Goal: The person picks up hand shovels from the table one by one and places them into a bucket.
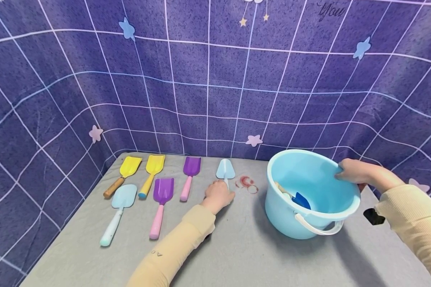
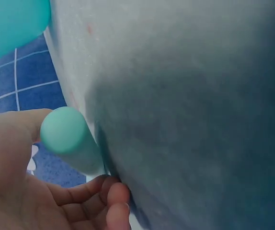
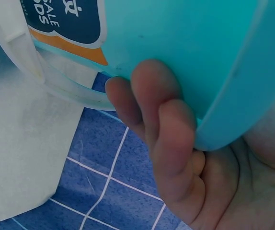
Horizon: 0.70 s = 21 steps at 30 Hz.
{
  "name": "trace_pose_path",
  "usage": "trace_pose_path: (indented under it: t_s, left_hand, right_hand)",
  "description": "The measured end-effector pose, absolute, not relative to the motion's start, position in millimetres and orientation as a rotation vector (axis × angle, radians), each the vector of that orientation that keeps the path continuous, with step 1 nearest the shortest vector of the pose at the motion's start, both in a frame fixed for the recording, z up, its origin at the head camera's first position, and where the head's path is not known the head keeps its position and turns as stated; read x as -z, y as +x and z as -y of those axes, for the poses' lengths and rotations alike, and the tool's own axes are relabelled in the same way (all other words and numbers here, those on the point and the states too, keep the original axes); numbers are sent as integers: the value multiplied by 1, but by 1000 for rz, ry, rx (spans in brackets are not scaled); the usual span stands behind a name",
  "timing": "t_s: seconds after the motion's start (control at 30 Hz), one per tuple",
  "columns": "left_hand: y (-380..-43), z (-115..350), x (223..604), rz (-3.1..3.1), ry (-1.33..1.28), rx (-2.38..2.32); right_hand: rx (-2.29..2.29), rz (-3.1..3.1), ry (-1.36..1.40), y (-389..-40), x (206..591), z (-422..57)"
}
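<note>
My left hand is round the handle of a small light blue shovel that lies near the back of the table. In the left wrist view, the handle's mint-green end sits between the thumb and the curled fingers. My right hand grips the rim of a light blue bucket, thumb over the inside and fingers against the outer wall. The bucket is tilted. Inside it lies a dark blue shovel with a tan handle.
Left on the grey-covered table lie two yellow shovels, two purple ones with pink handles and another light blue shovel. Reddish ring marks show beside the bucket. A purple-blue grid curtain hangs behind.
</note>
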<state>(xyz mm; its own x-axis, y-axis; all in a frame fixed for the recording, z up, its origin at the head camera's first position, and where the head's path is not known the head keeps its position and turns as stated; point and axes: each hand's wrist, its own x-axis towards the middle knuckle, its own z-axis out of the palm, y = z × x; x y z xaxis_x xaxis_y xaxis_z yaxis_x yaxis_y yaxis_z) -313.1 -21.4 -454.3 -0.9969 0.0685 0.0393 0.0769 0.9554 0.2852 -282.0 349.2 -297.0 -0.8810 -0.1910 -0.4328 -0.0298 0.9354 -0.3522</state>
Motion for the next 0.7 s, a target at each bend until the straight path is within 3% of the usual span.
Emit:
trace_pose_path:
  t_s: [0.7]
  left_hand:
    - [-329, 6, 451, 3281, 58, 302]
  right_hand:
    - [454, -2608, -151, -282, 295, -347]
